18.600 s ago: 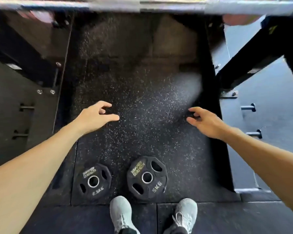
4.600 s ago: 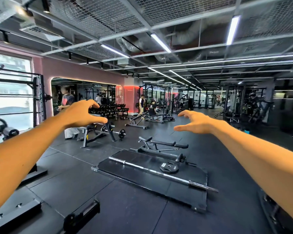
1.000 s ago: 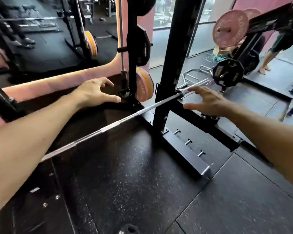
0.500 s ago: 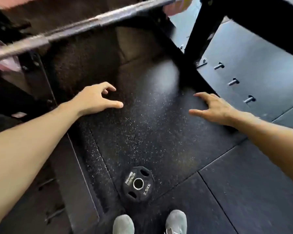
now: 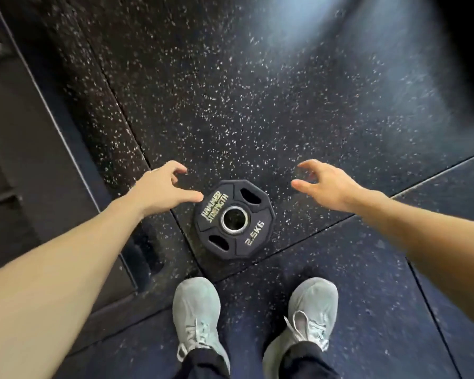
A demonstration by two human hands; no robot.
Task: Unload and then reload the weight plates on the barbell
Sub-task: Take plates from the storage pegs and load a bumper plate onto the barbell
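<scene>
Plate (image 5: 234,218), marked 2.5KG, lies flat on the floor mat (image 5: 257,91) near its corner, just ahead of the shoes (image 5: 196,313). Left hand (image 5: 159,188) and right hand (image 5: 327,187) hover spread, holding nothing. Unloading looks done; reloading remains, barbell out of view.

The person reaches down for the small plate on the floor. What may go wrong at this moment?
1. The 2.5 kg plate lies flat on the rubber floor, so fingers may not get under its rim; the grip could slip.
2. It lies just ahead of the grey shoes; if dropped, it may land on the toes.
3. The left hand and right hand hold nothing yet, so a hasty one-handed lift may tilt it.
</scene>
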